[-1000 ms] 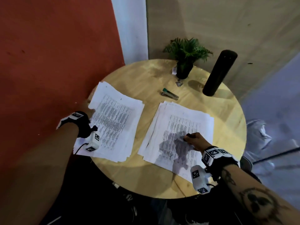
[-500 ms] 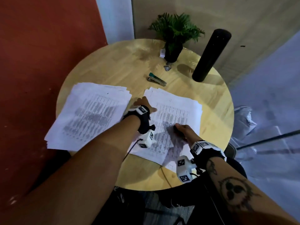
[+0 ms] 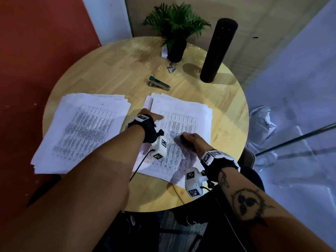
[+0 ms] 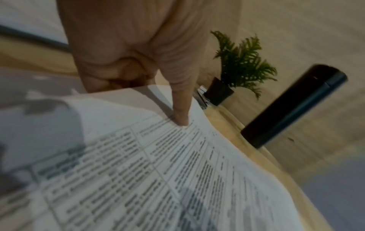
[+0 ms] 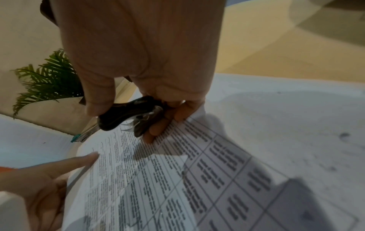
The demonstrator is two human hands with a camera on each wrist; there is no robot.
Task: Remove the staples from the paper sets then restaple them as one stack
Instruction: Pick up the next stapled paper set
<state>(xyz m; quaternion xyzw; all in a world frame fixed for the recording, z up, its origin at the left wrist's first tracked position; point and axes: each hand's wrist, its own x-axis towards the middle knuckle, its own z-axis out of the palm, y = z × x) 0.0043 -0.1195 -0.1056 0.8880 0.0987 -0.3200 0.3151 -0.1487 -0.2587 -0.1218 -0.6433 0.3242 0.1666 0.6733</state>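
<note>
Two sets of printed paper lie on the round wooden table (image 3: pixel 109 73): a left stack (image 3: pixel 81 130) and a right stack (image 3: pixel 189 117). My left hand (image 3: pixel 154 117) pinches the left edge of the right stack's top sheets, thumb (image 4: pixel 181 120) pressed on top and fingers curled underneath. My right hand (image 3: pixel 187 138) rests on the middle of the same stack and grips a black staple remover (image 5: pixel 126 115), while its fingertips (image 5: pixel 158 131) touch the page. A green and silver stapler (image 3: pixel 159 84) lies just beyond the stacks.
A potted plant (image 3: pixel 175 30) and a tall black cylinder (image 3: pixel 217 51) stand at the table's far side. Small metal bits (image 3: pixel 171 67) and a little white box (image 3: pixel 164 51) lie by the pot. The left stack overhangs the table's edge.
My left hand has left the left stack and crossed to the right stack's left edge, where it now pinches the sheets. The right hand has stayed on that stack.
</note>
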